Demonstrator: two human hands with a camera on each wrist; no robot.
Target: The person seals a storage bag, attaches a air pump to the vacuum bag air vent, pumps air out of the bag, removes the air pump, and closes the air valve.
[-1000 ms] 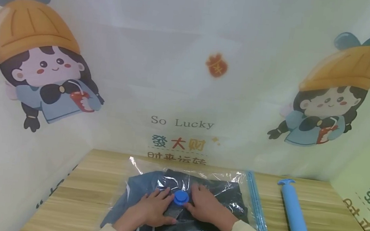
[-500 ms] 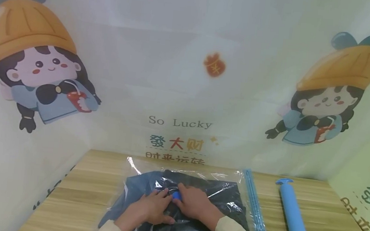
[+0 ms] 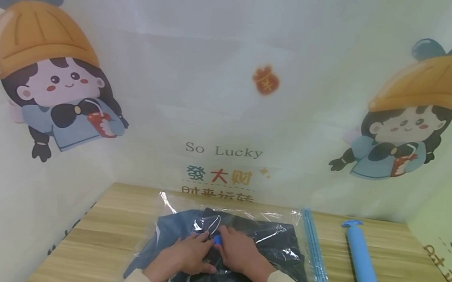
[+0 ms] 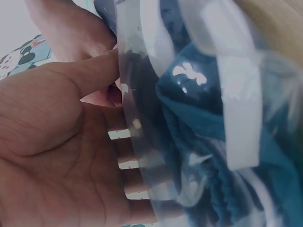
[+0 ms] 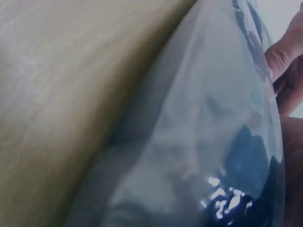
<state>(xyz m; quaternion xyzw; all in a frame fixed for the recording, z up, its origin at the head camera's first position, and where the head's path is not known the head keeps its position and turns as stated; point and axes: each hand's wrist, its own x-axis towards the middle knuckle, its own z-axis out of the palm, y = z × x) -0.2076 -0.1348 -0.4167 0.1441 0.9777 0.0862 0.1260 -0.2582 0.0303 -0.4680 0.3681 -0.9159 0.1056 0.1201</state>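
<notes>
On the table lies a clear plastic vacuum storage bag [image 3: 261,214] with folded dark and blue clothes [image 3: 281,244] inside. A round blue valve cap [image 3: 217,240] sits on its upper face. My right hand [image 3: 240,251] pinches the cap between thumb and fingers, covering most of it. My left hand [image 3: 192,253] rests on the bag just left of the cap, fingers stretched and fingertips right at its edge. In the left wrist view, the left palm [image 4: 52,123] lies against the plastic over a teal garment [image 4: 218,118]. The right wrist view shows the bag's bulging side [image 5: 203,104].
A blue hand pump [image 3: 363,265] lies on the wooden table [image 3: 104,220] right of the bag. The bag's blue zip strip [image 3: 317,258] runs along its right side. A printed cloth backdrop [image 3: 166,85] closes off the back and sides.
The right hand has moved left from flat beside the valve cap and closed its fingers and thumb on it. The left hand has stayed about in place.
</notes>
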